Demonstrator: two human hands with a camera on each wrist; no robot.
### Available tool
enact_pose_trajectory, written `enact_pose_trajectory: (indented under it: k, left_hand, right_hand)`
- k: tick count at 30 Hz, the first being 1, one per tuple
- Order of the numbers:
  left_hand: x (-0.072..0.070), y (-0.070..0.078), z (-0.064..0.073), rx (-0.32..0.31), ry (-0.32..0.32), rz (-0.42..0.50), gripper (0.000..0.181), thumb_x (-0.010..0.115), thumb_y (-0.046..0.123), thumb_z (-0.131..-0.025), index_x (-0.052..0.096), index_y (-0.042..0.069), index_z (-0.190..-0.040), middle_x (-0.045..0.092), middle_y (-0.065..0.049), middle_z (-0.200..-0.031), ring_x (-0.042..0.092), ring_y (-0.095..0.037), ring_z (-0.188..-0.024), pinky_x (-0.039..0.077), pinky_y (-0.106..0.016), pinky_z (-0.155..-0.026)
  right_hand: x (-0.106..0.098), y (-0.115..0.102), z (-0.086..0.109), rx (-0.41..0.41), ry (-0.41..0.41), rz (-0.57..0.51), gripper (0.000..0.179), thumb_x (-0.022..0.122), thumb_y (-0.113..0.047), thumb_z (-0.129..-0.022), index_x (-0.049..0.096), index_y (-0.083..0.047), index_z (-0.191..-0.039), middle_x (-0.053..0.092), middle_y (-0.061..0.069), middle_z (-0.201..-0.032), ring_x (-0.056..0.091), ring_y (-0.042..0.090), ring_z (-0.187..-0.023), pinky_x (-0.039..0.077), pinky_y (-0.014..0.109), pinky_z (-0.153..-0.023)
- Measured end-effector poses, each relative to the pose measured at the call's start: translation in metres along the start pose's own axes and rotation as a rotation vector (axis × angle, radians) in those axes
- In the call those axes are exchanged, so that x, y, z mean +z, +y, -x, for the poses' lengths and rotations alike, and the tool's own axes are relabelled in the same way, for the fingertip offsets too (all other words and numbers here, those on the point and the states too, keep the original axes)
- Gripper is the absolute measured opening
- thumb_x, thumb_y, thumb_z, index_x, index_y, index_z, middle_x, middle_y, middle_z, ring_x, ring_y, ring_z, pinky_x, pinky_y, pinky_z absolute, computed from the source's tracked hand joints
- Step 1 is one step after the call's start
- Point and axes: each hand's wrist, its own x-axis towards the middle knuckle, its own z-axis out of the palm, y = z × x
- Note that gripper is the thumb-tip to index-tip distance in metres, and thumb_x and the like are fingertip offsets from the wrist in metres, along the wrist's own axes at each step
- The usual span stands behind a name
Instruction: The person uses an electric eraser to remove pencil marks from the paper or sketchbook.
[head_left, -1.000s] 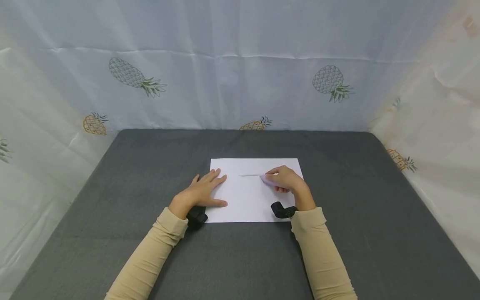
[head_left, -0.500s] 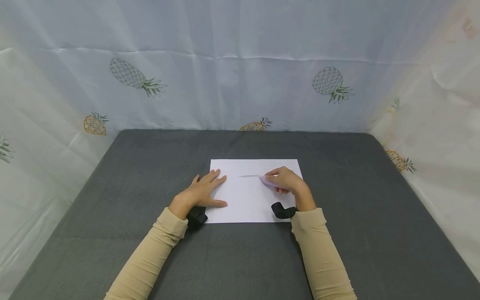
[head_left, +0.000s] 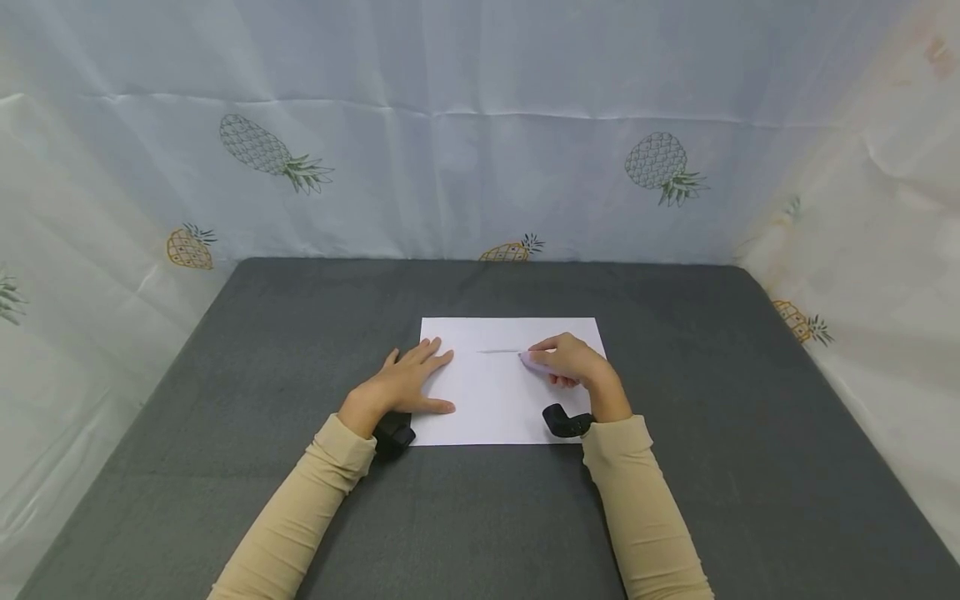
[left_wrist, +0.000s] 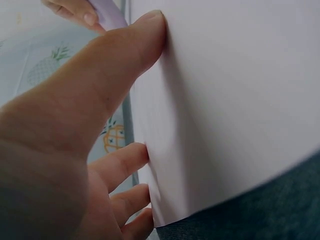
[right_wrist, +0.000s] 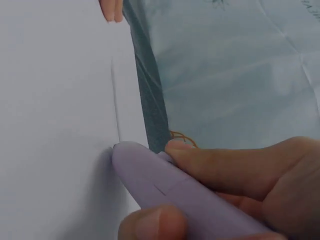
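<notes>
Lilac plastic, by the look of it: the tool (right_wrist: 185,197) is gripped by the right hand (head_left: 573,360) – its tip set at the end of a thin line (right_wrist: 115,100) on the paper (head_left: 487,400). Paper is touched near its left edge by the left hand (head_left: 405,383), fingers spread. For a clean stroke, paper should be pressed flat, pressure kept even – left fingers kept off the line's path. Tool is smooth, rounded; paper matte, rectangular; table (head_left: 480,517) dark, cloth-like.

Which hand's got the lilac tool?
The right hand grips the lilac tool; the left hand holds nothing and rests spread on the white paper.
</notes>
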Motion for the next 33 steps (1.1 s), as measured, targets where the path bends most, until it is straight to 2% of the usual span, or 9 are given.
enact_pose_trajectory:
  k: [28,33]
  left_hand:
    - [0.0009,-0.0003,0.0012,-0.001,0.008,0.002,0.088,0.066,0.052,-0.085,0.024,0.016,-0.154,0.011,-0.013,-0.165,0.009,-0.033,-0.154,0.007,-0.067,-0.118]
    - [0.0004,-0.0001,0.0013,-0.005,0.007,0.001,0.088,0.066,0.052,-0.085,0.024,0.016,-0.154,0.011,-0.013,-0.165,0.009,-0.033,-0.154,0.007,-0.067,-0.118]
  right_hand:
    - [0.0022,0.0005,-0.0015,0.013,0.005,-0.010,0.042,0.054,-0.028,-0.098,0.055,-0.011,-0.136,0.047,0.000,-0.053,0.038,0.009,-0.045,0.032,0.021,-0.046]
    - [0.0028,-0.0003,-0.0011,-0.008,0.000,0.000,0.042,0.054,-0.028,-0.098,0.056,-0.010,-0.135,0.046,-0.001,-0.052,0.038,0.009,-0.045,0.032,0.020,-0.046]
